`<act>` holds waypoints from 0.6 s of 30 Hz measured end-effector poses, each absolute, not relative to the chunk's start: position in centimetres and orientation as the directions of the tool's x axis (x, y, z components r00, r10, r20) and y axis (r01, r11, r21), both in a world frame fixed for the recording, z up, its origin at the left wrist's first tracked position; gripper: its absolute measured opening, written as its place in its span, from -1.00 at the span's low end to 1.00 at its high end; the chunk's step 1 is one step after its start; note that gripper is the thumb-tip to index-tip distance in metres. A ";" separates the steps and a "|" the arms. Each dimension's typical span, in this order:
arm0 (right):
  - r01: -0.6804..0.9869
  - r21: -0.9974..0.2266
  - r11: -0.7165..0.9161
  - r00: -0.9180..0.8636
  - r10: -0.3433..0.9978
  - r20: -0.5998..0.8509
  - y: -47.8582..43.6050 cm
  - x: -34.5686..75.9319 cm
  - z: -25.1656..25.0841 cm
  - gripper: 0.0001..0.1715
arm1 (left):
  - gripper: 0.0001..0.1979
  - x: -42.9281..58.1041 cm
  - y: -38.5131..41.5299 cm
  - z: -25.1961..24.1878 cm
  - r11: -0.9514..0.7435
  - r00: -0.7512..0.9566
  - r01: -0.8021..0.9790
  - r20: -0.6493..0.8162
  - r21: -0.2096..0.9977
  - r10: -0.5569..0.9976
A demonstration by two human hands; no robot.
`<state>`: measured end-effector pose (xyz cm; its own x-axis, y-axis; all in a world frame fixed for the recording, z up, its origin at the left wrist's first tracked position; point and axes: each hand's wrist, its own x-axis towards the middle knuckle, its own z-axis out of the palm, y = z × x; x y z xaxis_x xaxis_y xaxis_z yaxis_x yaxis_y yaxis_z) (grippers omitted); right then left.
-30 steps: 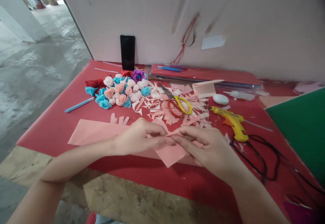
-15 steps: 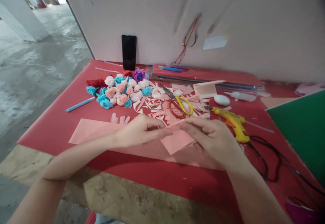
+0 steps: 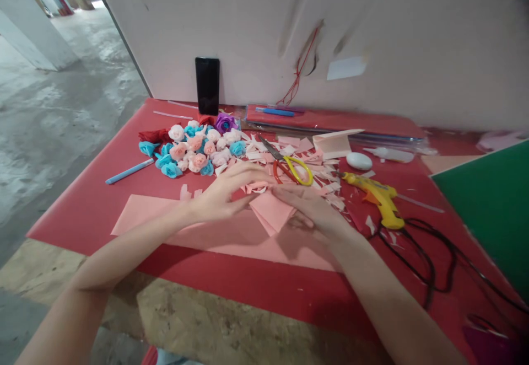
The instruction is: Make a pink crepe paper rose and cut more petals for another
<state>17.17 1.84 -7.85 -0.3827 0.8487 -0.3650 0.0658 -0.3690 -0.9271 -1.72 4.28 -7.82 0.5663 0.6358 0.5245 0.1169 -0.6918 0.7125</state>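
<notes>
Between both hands, plain pink paper (image 3: 270, 210) shows no writing.

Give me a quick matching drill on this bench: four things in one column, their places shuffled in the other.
Things:
1. scissors
2. glue gun
3. phone
4. pink square

Places:
A. upright against the wall
B. between both hands
C. on the paper scraps
D. right of the scraps, cord attached

Pairs: 1-C, 2-D, 3-A, 4-B
</notes>
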 end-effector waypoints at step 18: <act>0.786 -0.617 0.049 0.054 0.988 0.147 7.2 21.7 -13.8 -0.68 | -0.78 -1.7 5.2 -8.1 -0.052 0.280 -0.028 0.058 0.998 0.958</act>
<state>21.71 7.20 -13.83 0.0538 0.9877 0.1471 0.7856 0.0491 -0.6168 -1.73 5.19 -8.07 0.2802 0.9582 0.0580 -0.0278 -0.0523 0.9982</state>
